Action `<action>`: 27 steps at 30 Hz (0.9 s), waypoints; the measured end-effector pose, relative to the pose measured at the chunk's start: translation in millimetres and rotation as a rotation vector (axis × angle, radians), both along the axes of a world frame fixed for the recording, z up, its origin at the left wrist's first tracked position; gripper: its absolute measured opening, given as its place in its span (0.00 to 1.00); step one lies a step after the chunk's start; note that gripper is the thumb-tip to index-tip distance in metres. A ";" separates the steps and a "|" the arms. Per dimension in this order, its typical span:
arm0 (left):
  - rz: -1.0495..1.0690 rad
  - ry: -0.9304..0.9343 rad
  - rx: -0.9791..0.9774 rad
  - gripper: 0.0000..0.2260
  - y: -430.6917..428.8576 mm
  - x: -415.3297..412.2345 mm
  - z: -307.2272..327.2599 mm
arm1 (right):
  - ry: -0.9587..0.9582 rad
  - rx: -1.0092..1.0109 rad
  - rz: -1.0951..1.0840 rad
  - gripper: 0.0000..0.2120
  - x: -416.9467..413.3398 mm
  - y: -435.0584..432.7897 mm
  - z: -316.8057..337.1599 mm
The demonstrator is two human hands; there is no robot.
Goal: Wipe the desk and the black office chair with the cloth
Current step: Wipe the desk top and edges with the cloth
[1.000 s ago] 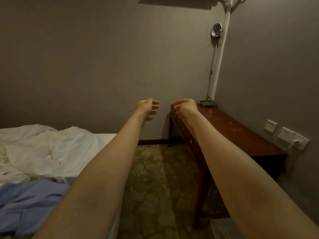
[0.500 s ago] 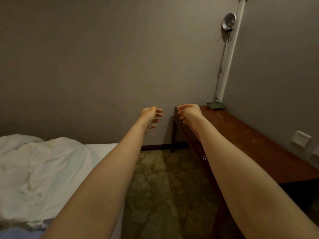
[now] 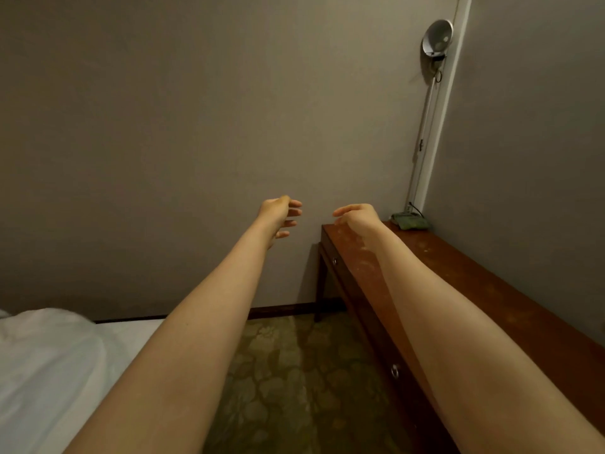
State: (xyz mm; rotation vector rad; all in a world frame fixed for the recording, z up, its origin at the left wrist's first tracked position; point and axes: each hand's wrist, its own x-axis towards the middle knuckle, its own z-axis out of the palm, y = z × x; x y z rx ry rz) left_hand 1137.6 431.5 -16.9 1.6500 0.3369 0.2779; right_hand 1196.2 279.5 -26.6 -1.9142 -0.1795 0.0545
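Both of your hands are out in front and empty. The left hand [image 3: 279, 213] hangs above the patterned carpet [image 3: 294, 388] with its fingers loosely spread. The right hand [image 3: 359, 218] hovers over the far end of the wooden table [image 3: 465, 273], fingers relaxed and slightly curled around nothing.

The green cloth [image 3: 411, 221] lies crumpled just to the right of your right hand, in the table's far corner against the wall and apart from your fingers. Wiping does not appear to have begun, so the step in hand looks like fetching the cloth. For that, your right hand needs to swing right, close on the cloth and lift it clear of the thin dark cable [image 3: 415, 208] behind it. Pale smears mark the tabletop under your right forearm.

High above the cloth, a round metal lamp [image 3: 437, 37] is fixed to the wall beside a white conduit [image 3: 443, 99]. A drawer knob [image 3: 395, 371] shows on the table's front, below your right forearm. A bed with white sheets [image 3: 49, 371] lies to the left of your left arm. The black office chair is not in view.
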 end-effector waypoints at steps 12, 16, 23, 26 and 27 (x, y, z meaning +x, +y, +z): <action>-0.066 0.046 -0.009 0.13 31.2 199.4 -21.7 | 0.054 0.001 -0.073 0.15 194.1 30.0 -39.7; -0.109 0.056 0.011 0.12 59.0 272.1 -23.7 | 0.055 0.024 -0.119 0.15 264.1 53.0 -44.4; -0.203 0.075 0.061 0.11 99.0 396.3 -15.9 | 0.084 0.098 -0.219 0.14 369.8 85.7 -44.1; -0.255 0.093 0.075 0.10 102.5 446.6 -21.6 | 0.088 0.115 -0.265 0.14 409.8 91.2 -50.3; -0.264 0.102 0.079 0.10 101.6 458.9 -24.4 | 0.093 0.116 -0.278 0.14 420.6 91.0 -53.2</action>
